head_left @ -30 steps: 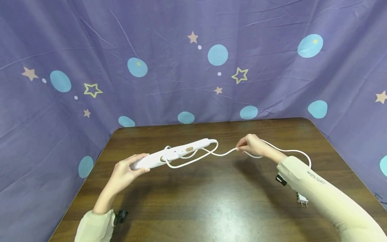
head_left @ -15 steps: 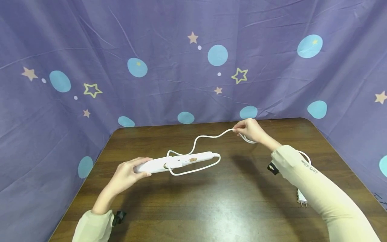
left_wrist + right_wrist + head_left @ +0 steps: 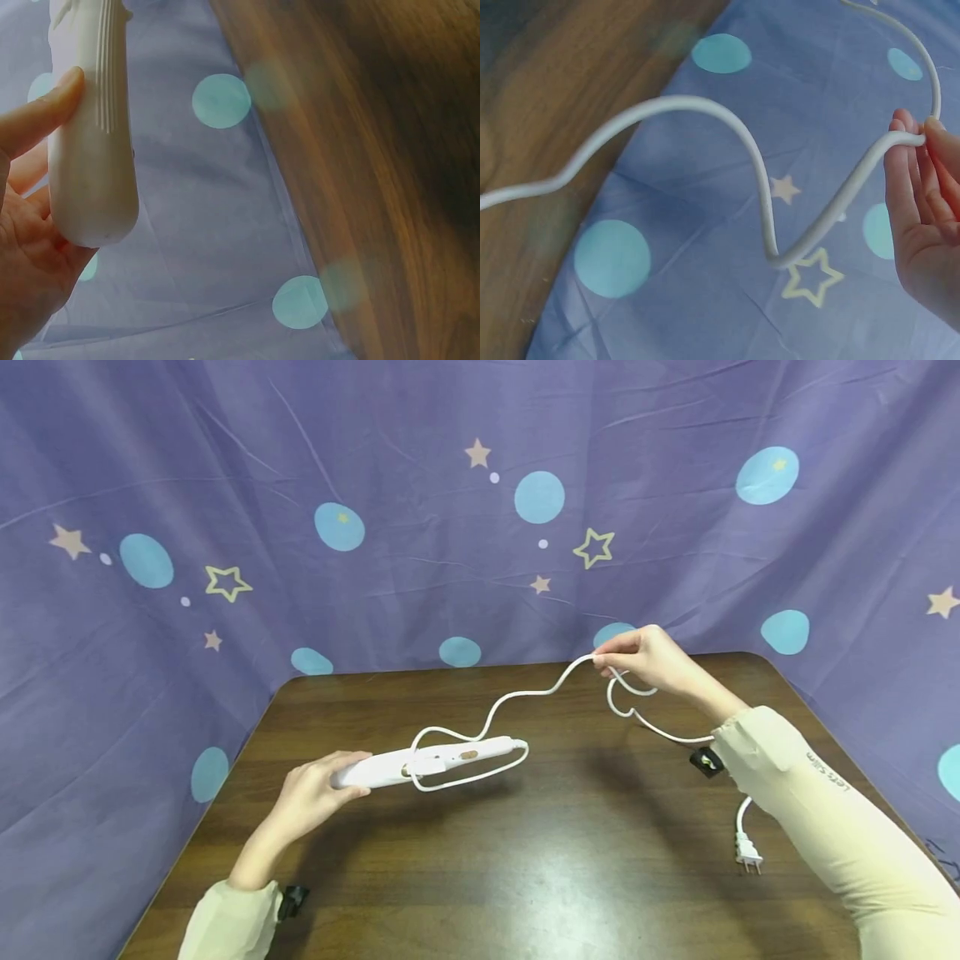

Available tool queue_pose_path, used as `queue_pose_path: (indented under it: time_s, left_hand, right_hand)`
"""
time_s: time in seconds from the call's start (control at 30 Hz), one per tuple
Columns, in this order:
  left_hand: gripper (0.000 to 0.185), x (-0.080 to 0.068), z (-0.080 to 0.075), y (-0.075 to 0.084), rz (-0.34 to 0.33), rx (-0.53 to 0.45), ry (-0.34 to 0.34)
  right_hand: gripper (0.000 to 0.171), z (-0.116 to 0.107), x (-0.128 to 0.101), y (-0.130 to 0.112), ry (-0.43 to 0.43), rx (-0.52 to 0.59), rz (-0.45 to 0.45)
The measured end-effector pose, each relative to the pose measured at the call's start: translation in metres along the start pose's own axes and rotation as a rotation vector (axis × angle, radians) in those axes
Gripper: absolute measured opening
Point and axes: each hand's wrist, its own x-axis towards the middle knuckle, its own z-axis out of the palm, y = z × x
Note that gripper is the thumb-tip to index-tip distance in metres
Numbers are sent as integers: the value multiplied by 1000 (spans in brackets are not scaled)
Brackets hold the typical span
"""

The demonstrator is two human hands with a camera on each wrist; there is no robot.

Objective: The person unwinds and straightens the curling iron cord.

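Lighting's pretty even and bright from above, no harsh spots. The tabletop (image 3: 525, 860) has a soft pale sheen near its front edge, and fuzzy shadows sit under both arms on the wood. Head view is sharp but bends at the edges, so the backdrop (image 3: 420, 577) curves around the tabletop. Left wrist view: tabletop (image 3: 390, 180) is blurry and smeared, with faint round flare spots. Right wrist view: cord (image 3: 765, 202) crisp, wood out of focus.
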Motion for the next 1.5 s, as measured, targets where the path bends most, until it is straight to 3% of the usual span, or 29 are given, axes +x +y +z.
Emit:
queue_pose_path:
  time_s: [0.23,0.43,0.87,1.0,1.3,1.5]
  left_hand:
    - [45,-1,2,-8,-10,42,7]
    - [45,-4,0,-16,-71,62,39]
    - [47,-11,-9,-31,-165,76,176]
    - [46,-13,-11,-35,-201,77,214]
    - [46,-15,-10,-41,-308,89,322]
    - [45,-18,-9,-47,-445,58,365]
  right_hand:
    - [19,-14,-17,-16,-39,-5,-33]
    - [17,-21,-28,-9,-68,-68,-42]
    - [12,-27,-46,15,-101,-143,-60]
    - [10,-24,-51,24,-106,-130,-84]
    - [10,-8,-61,48,-97,-166,-31]
    - [8,11,-66,59,-84,-170,-32]
